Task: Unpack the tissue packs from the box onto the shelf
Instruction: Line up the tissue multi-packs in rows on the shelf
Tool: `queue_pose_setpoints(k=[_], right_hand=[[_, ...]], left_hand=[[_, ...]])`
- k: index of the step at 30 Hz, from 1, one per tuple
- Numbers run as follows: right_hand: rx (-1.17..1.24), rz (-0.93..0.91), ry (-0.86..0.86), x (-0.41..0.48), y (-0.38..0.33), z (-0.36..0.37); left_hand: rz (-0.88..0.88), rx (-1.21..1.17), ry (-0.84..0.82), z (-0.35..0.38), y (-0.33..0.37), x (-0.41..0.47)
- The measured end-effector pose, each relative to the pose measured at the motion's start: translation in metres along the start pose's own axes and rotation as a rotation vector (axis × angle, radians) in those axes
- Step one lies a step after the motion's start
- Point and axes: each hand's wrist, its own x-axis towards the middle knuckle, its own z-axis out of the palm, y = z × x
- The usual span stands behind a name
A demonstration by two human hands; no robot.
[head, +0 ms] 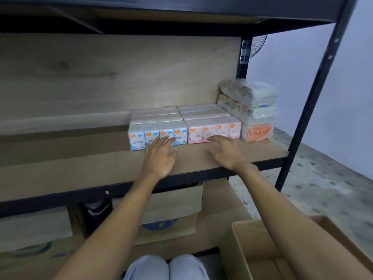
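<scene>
- Hands: left hand [159, 156] and right hand [226, 152], fingers spread, each grip empty, touched pack fronts.
- Packs: blue plastic-wrapped tissue packs [141, 136] and pink tissue packs [214, 128] sat near the right end of the wooden shelf [80, 164].
- Advice: even pressure would likely square both rows.

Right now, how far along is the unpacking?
Done: blue packs, pink packs and a wrapped stack sit on the shelf. In hand: nothing; the open left hand is at the blue packs, the right hand at the pink. Left: perhaps little; the box shows no packs where visible.
</scene>
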Motion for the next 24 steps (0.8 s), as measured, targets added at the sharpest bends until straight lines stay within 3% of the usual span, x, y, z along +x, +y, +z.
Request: queue_pose_setpoints(k=[13,24], right_hand=[[0.065,0.085,0.107,-0.119,0.018,0.004],[-0.02,0.442,0.005,-0.238,0.141,-0.01]], left_hand=[[0.118,-0.341,-0.051,0.047,0.087,-0.091],[0.099,-0.502,-0.463,0.156,0.162,-0.16]])
